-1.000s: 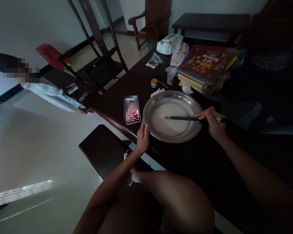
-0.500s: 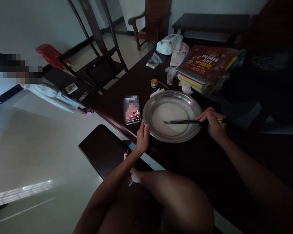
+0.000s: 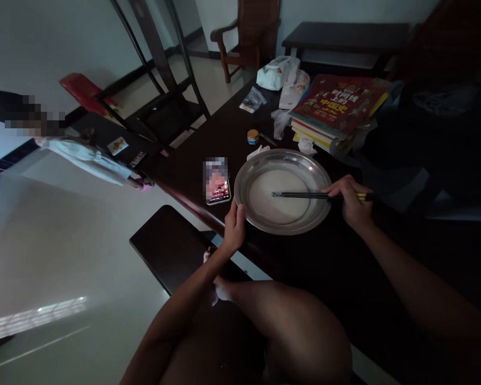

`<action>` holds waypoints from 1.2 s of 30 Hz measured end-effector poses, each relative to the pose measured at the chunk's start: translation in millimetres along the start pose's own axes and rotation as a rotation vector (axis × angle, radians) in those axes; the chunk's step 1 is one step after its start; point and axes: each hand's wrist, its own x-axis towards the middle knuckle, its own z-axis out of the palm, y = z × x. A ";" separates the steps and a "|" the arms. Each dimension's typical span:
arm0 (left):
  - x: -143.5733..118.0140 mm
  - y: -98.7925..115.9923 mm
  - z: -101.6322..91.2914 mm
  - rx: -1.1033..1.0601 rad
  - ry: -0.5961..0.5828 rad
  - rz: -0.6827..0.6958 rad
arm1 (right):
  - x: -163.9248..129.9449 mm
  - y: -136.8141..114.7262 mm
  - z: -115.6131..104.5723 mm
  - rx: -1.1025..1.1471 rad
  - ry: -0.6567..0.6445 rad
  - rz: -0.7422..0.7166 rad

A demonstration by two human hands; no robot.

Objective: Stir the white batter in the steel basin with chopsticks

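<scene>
Round, shallow stainless-steel pan (image 3: 246, 184) set on dark polished wooden worktop (image 3: 208, 139), close to its near edge; smooth reflective rim, flat bottom covered by thin layer of pale milky liquid (image 3: 278, 206). Pair of slim black chopsticks with yellow-banded ends (image 3: 300, 195) laid almost level across pan, tips resting in liquid near centre. Right hand (image 3: 350, 203) at right rim of pan, fingers closed around upper part of chopsticks, pinching both sticks together. Left hand (image 3: 234, 227) at near-left rim, fingers curled against pan's outer edge, thumb on top of rim.

Just left of pan: rectangular smartphone with lit screen (image 3: 216, 181), lying flat. Behind pan: small round jar with yellow lid (image 3: 253, 136), crumpled white tissues (image 3: 307, 145), stack of books topped by red glossy cover (image 3: 339, 104), clear plastic sachet (image 3: 252, 99), white soft tissue pack (image 3: 276, 72). Dark fabric heap (image 3: 425, 139) at right of worktop.

Below worktop edge: dark bench seat (image 3: 164, 251), bare knees of seated person. Pale glossy tiled floor (image 3: 64, 256) with window reflection. Dark wooden armchair (image 3: 248, 35) at far wall, dark low table (image 3: 344, 37) beside it. Another person in white clothing (image 3: 88, 158) at left, next to red plastic stool (image 3: 82, 91).
</scene>
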 end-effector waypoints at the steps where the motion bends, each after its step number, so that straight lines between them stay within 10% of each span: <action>1: 0.1 0.2 0.0 -0.001 -0.001 0.000 | 0.0 0.1 -0.1 0.010 0.018 -0.001; 36: -0.4 1.7 1.1 -0.009 -0.002 -0.012 | 0.2 1.6 -0.7 -0.028 -0.043 -0.020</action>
